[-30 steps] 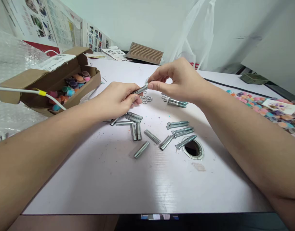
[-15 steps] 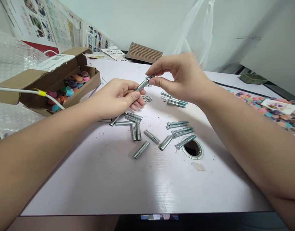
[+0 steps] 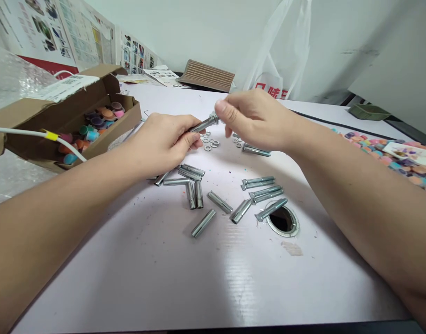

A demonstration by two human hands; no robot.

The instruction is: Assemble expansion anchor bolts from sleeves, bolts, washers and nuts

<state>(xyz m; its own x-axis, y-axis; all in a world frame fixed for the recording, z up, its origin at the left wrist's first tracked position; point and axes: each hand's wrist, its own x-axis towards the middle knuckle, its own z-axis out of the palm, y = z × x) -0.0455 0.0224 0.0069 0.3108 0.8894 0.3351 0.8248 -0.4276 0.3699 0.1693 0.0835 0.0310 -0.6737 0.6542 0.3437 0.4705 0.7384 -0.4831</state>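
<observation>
My left hand (image 3: 164,141) is closed round a silver bolt (image 3: 203,124), held slanted above the white table (image 3: 185,273). My right hand (image 3: 254,118) pinches the bolt's upper end, thumb and fingers together on a small nut or washer there. Below the hands lie small washers (image 3: 210,141) and several metal sleeves (image 3: 195,192). More bolts (image 3: 263,188) lie to the right of the sleeves, and another few (image 3: 255,149) rest under my right wrist.
A round hole (image 3: 283,221) with a metal rim opens in the table near the bolts. An open cardboard box (image 3: 65,123) of coloured caps stands at left, with a white cable (image 3: 32,133) across it. Coloured caps (image 3: 390,160) spread at right. Bubble wrap lies far left.
Both hands lifted the bolt, then lowered it a little. My right fingers shifted round its upper end, as in a turning motion. The view tilted slightly.
</observation>
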